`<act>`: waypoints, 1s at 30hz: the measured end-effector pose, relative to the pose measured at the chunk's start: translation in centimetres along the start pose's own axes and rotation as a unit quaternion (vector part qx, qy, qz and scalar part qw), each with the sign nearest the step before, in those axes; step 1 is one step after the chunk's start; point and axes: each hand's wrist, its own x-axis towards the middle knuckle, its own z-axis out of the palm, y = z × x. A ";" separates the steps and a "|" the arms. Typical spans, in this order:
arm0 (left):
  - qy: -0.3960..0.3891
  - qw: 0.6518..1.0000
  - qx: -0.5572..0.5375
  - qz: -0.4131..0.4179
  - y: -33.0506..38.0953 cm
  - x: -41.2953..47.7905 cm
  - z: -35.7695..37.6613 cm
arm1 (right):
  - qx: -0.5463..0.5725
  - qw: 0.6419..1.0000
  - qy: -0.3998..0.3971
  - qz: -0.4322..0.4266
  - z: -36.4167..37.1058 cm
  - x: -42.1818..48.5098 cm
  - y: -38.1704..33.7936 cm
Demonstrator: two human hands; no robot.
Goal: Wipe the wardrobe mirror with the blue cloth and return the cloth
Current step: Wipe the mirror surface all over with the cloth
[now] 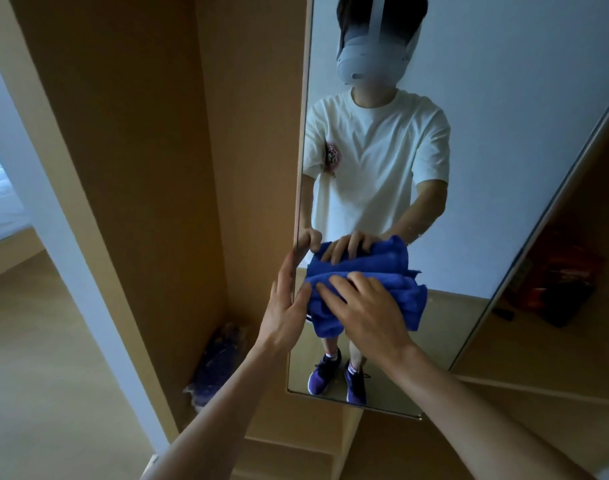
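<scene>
1. the wardrobe (140, 168) fills the left and middle of the view, its tan side panels running down to the floor.
2. the mirror (504, 133) is a tall pane on the wardrobe. its long axis runs up and down, and most of its surface lies above and to the right of the hands.
3. the blue cloth (393, 289) is bunched into a thick wad and pressed flat against the glass, low on the pane and close to its left edge. its long axis runs across the mirror, left to right.
4. the right hand (369, 313) lies on top of the cloth, palm down, between the person and the glass. its fingers (330, 289) are straight and slightly spread, pushing the cloth on the pane rather than pinching it.
5. the left hand (285, 310) sits just beside the cloth at the mirror's left edge. its fingers are straight and held together, pointing up along that edge, and the thumb reaches toward the cloth. whether they hook round the edge cannot be told.
6. judgement: wiping is under way, and the return of the cloth is not yet begun. with the cloth at the left edge and lying crosswise, the open glass lies up and to the right, so the right hand, already on the cloth, looks best placed to make that stroke while the left steadies the edge.
</scene>
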 end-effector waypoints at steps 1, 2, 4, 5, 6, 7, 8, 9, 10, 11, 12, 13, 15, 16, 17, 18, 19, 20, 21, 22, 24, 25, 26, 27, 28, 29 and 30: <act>0.010 1.000 0.008 0.009 0.2 0.0 0.3 | 0.006 1.000 0.004 0.009 -0.5 0.1 0.6; 0.024 0.999 0.014 0.019 0.4 0.0 0.6 | 0.009 1.000 0.016 0.023 -1.3 0.4 1.3; 0.043 0.998 0.019 0.041 0.7 0.1 1.2 | 0.003 0.996 0.062 0.057 -3.3 1.6 3.3; 0.052 0.998 0.021 0.042 0.7 0.0 1.5 | -0.004 0.994 0.083 0.072 -4.4 2.2 4.6; 0.058 0.997 0.026 0.032 0.7 -0.1 1.9 | -0.010 0.991 0.098 0.086 -5.4 2.7 5.7; 0.059 0.998 0.033 0.012 0.4 -0.1 2.1 | -0.017 0.990 0.106 0.096 -6.2 3.0 6.7; 0.060 0.997 0.044 -0.010 0.0 0.0 2.3 | -0.023 0.988 0.110 0.102 -6.7 3.0 7.4; 0.058 0.996 0.056 -0.029 -0.5 0.0 2.6 | -0.026 0.988 0.114 0.103 -6.8 2.8 7.7; 0.056 0.995 0.067 -0.036 -0.9 0.0 2.8 | -0.029 0.988 0.118 0.100 -6.5 2.3 7.6; 0.055 0.995 0.075 -0.033 -1.2 0.0 3.0 | -0.029 0.988 0.118 0.092 -5.9 1.6 7.2; 0.053 0.994 0.087 -0.027 -1.3 -0.1 3.1 | -0.027 0.990 0.111 0.080 -5.0 0.8 6.5; 0.052 0.993 0.102 -0.023 -1.4 -0.2 3.3 | -0.024 0.993 0.095 0.063 -3.9 -0.3 5.8; 0.052 0.990 0.126 -0.025 -1.6 -0.3 3.6 | -0.020 0.999 0.041 0.028 -1.6 -2.6 4.3; 0.053 0.990 0.131 -0.027 -1.7 -0.3 3.7 | -0.020 1.000 0.017 0.015 -0.9 -3.5 3.8; 0.054 0.989 0.137 -0.028 -1.7 -0.3 3.8 | -0.018 1.000 0.002 0.008 -0.5 -4.1 3.5; 0.056 0.988 0.142 -0.030 -1.8 -0.2 3.8 | -0.013 1.000 0.002 0.007 -0.4 -4.3 3.6; 0.058 0.987 0.144 -0.034 -1.9 -0.2 3.8 | -0.006 1.000 0.010 0.012 -0.6 -4.1 3.9; 0.062 0.987 0.143 -0.042 -2.0 -0.2 3.9 | 0.001 1.000 0.021 0.022 -1.1 -3.7 4.2; 0.064 0.986 0.142 -0.050 -2.1 -0.3 4.0 | 0.003 0.999 0.033 0.035 -1.9 -3.0 4.7; 0.067 0.986 0.143 -0.056 -2.1 -0.3 4.1 | 0.001 0.998 0.051 0.047 -2.9 -2.2 5.5; 0.079 0.983 0.154 -0.063 -2.1 -0.4 4.4 | -0.013 0.993 0.092 0.069 -5.1 -0.6 7.4; 0.087 0.981 0.162 -0.067 -2.1 -0.3 4.5 | -0.020 0.991 0.108 0.081 -6.1 0.0 8.4; 0.095 0.978 0.168 -0.072 -2.0 -0.3 4.6 | -0.026 0.988 0.118 0.091 -6.9 0.4 9.4; 0.101 0.977 0.173 -0.074 -2.0 -0.3 4.8 | -0.029 0.987 0.125 0.100 -7.2 0.6 10.1; 0.106 0.976 0.177 -0.074 -2.0 -0.3 4.9 | -0.031 0.985 0.132 0.105 -7.3 0.6 10.5; 0.109 0.975 0.180 -0.075 -2.0 -0.3 5.1 | -0.031 0.985 0.139 0.100 -7.0 0.3 10.4; 0.112 0.974 0.181 -0.076 -2.0 -0.3 5.3 | -0.028 0.986 0.139 0.087 -6.4 -0.3 9.9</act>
